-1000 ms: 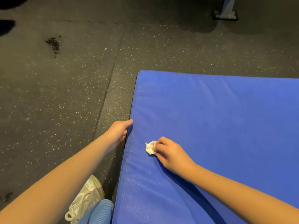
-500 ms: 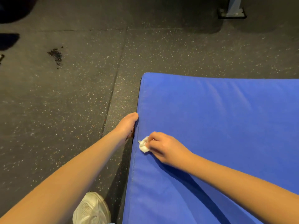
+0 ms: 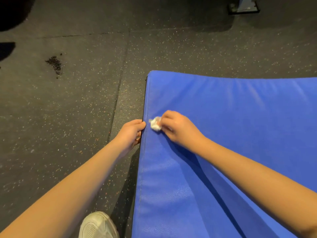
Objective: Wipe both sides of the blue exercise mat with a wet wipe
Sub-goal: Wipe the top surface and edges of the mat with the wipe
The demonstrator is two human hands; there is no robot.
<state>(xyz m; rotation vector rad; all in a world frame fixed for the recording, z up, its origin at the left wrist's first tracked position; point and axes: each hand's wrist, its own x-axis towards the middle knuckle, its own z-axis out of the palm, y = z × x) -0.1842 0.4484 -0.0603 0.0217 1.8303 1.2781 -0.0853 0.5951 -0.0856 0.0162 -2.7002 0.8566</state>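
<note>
The blue exercise mat (image 3: 231,134) lies flat on the dark floor and fills the right half of the view. My right hand (image 3: 178,127) holds a crumpled white wet wipe (image 3: 155,124) and presses it on the mat's top, close to its left edge. My left hand (image 3: 131,133) grips that left edge, thumb on top and fingers curled under the side. The mat's underside is hidden.
Dark speckled rubber floor (image 3: 68,117) stretches to the left and beyond the mat, with a dark stain (image 3: 54,64). A metal equipment foot (image 3: 243,6) stands at the far top right. My white shoe (image 3: 97,225) is at the bottom, beside the mat.
My right hand has slid the wipe forward and leftward toward the mat's left edge. My left hand has moved forward along that edge with it.
</note>
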